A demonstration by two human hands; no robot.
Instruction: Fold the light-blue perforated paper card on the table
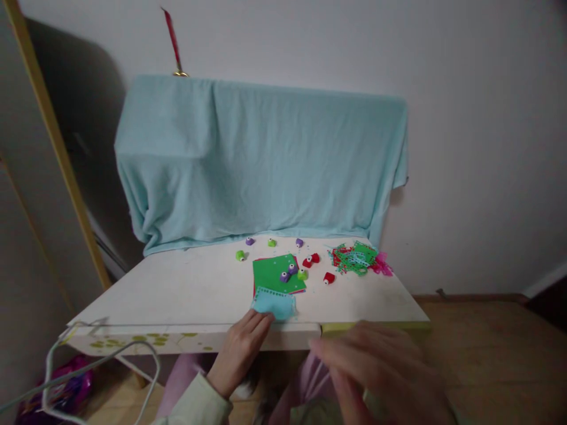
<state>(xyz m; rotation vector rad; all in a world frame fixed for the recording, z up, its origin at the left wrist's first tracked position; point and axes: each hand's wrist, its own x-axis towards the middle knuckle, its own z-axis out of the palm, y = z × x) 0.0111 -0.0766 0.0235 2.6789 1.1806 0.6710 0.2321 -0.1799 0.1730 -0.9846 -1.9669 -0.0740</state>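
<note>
- Two bare hands work at the near edge of a white table (pixel 186 289): the left hand (pixel 241 348) lays its fingertips on a light blue punched sheet (pixel 273 302), fingers spread flat, not clamped on it; the right hand (pixel 376 369) hangs blurred below the table edge, its grip impossible to tell.
- Blue sheet sits at the very lip of the table, touching the green sheet (pixel 277 273) behind it; a row of holes lines its far edge, so punching appears begun, while the green sheet looks mostly whole.
- Several small punches lie scattered beyond: purple punches (pixel 287 273) on the green sheet, red punches (pixel 310 260) just beside it, others green and purple near the back.
- Heap of cut paper scraps (pixel 357 258) at the far right suggests earlier sheets are finished.
- Open room lies across the table's left half; the right corner is crowded, and the front edge leaves the blue sheet little margin.
- Teal cloth (pixel 261 159) drapes something against the wall, closing the far side.
</note>
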